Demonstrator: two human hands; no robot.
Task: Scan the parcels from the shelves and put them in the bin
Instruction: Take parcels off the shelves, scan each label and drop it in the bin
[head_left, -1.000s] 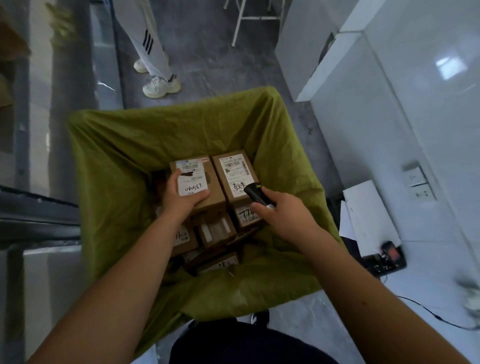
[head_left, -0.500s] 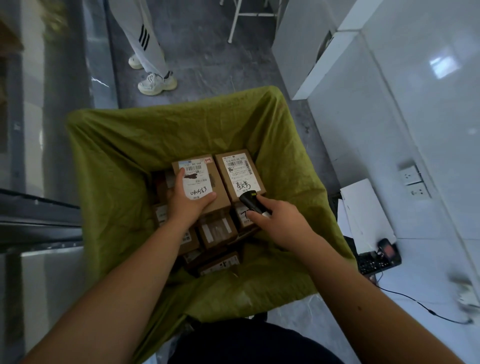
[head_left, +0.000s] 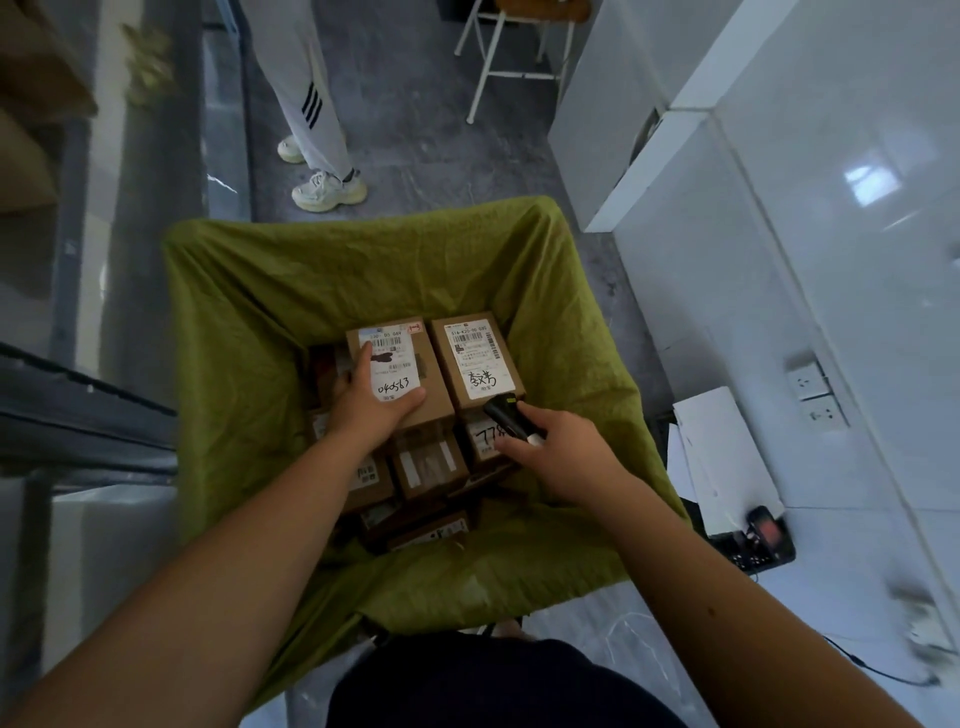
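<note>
Gripping a parcel (head_left: 400, 371) and scanner (head_left: 511, 418), both hands over the green-lined bin (head_left: 249, 322) on grey floor (head_left: 415, 135).

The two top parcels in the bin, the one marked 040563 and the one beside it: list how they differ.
The 040563 parcel is gripped by the left hand, thumb on its label; the neighbouring parcel lies untouched. The scanner in the right hand sits at the neighbouring parcel's near edge, not the 040563 parcel's. The first label bears handwritten digits, the second handwritten characters. Both are small brown cardboard boxes, label up, in the green-lined bin.
</note>
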